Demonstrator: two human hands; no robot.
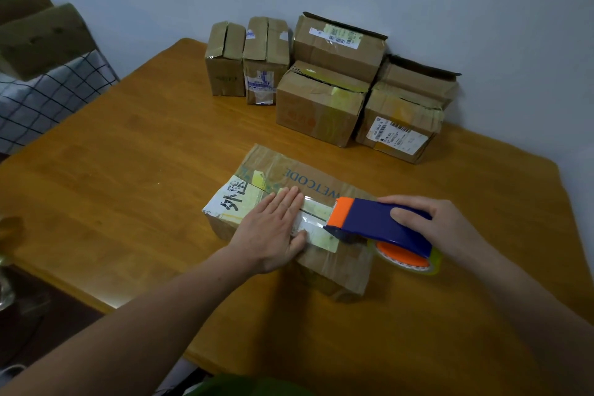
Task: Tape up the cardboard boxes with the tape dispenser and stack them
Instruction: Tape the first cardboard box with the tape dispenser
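Observation:
A flat, worn cardboard box (273, 170) lies in the middle of the wooden table (128, 154), with old labels across its top seam. My left hand (273, 228) presses flat on the seam with straight fingers. My right hand (440, 225) grips a blue and orange tape dispenser (373, 222), whose orange front edge rests on the box top just right of my left fingers. A strip of clear tape (313, 214) runs between the two. The tape roll hangs past the box's right edge.
Several cardboard boxes stand at the back of the table by the wall: two small upright ones (225, 61) (265, 61) and stacked pairs (334, 48) (405, 119) to their right. A checked cloth (48, 96) and more cardboard (41, 38) lie beyond the left edge.

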